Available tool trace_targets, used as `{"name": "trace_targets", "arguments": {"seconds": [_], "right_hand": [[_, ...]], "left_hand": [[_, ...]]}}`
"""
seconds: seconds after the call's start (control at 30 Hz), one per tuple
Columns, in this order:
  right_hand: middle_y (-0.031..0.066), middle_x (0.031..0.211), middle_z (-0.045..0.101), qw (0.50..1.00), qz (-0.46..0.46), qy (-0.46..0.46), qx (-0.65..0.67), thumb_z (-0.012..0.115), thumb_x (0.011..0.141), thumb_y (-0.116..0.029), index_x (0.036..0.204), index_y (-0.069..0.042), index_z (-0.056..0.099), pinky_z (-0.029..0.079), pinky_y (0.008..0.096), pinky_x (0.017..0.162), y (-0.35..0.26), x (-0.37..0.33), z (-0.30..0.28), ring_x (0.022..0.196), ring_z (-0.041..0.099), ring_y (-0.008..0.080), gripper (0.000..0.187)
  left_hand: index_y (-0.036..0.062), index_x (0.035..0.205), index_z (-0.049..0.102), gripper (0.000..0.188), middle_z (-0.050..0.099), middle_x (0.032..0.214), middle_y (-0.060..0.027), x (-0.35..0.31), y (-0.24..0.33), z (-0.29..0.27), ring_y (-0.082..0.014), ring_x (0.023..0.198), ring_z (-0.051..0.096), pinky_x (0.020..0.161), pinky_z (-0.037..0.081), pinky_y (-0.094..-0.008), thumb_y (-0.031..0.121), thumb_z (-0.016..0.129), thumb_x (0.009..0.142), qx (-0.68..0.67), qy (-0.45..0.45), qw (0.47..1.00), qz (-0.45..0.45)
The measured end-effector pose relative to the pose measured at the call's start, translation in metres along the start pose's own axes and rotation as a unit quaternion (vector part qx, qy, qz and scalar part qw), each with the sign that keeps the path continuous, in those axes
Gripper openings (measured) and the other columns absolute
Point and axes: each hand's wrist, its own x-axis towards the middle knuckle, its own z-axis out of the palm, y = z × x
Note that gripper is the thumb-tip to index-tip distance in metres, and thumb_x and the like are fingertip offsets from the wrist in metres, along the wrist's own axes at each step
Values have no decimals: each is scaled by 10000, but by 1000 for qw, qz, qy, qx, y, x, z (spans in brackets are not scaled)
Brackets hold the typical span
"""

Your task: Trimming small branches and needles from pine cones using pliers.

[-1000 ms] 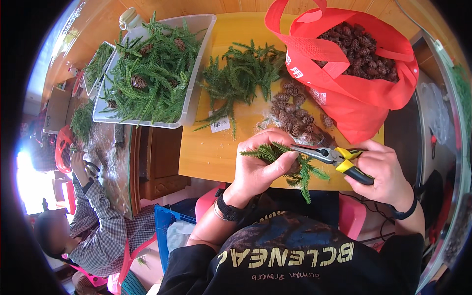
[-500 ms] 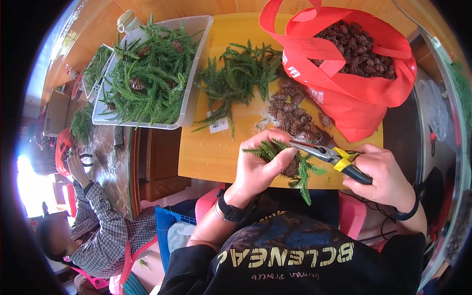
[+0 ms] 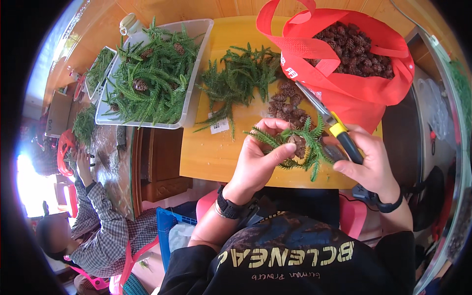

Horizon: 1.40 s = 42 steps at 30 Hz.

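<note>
In front of my chest, my left hand (image 3: pixel 259 164) pinches a pine cone (image 3: pixel 298 146) set among a green artificial fir sprig (image 3: pixel 314 142). Its thumb lies over the cone's side. My right hand (image 3: pixel 366 160) is closed around long-nose pliers (image 3: pixel 338 129) with yellow and black handles. Their jaws point up and left, away from the sprig, toward a red bag. Past the sprig, loose pine cones (image 3: pixel 289 101) lie in a heap on the yellow table (image 3: pixel 216 160).
A clear plastic bin (image 3: pixel 199 73) of fir sprigs and cones stands at the back left. More fir sprigs (image 3: pixel 241 71) lie beside it. The red bag (image 3: pixel 359 98) full of cones stands back right. A co-worker (image 3: pixel 105 221) sits at another table on the left.
The pliers have moved off the sprig and swung to point farther away. My left hand has turned the sprig so the cone faces up, and my right fingers have shifted on the handles.
</note>
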Motion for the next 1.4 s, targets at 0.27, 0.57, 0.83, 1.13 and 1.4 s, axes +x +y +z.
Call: {"name": "trace_targets", "arguments": {"seconds": [0.27,0.57,0.83,1.13,1.4], "right_hand": [[30,713,510,998,6,54,-24,685,708,-52,868,33,580,377,234,537,7,16,30,601,436,72,209],[-64,662,418,994,73,64,51,614,780,-56,853,14,558,317,195,509,13,17,38,617,361,13,116],[-49,626,392,983,84,18,161,641,774,-81,797,-17,539,326,218,515,15,18,35,582,353,35,123],[-80,707,387,955,107,-13,278,659,752,-62,928,-7,550,327,178,563,11,16,35,635,365,11,214],[-58,747,472,971,122,35,202,644,762,-74,1043,16,538,342,170,586,11,13,35,657,402,11,313]], "left_hand": [[26,1130,456,401,536,1098,-48,-1,-1,0,-95,970,542,810,457,-232,-40,630,774,115,-2,993,10],[25,1144,441,422,503,1120,-49,-2,-2,3,-83,929,548,732,485,-194,-50,628,773,220,20,975,29],[38,1187,415,459,510,1104,-51,-2,-1,4,-90,944,546,750,484,-208,-31,624,785,259,19,965,21],[32,1204,398,457,561,1042,-46,-3,2,6,-91,908,563,771,475,-228,3,615,803,191,18,980,-43],[25,1159,431,413,546,1040,-42,-7,-1,5,-81,882,560,756,478,-219,-3,636,802,180,14,983,-21]]}}
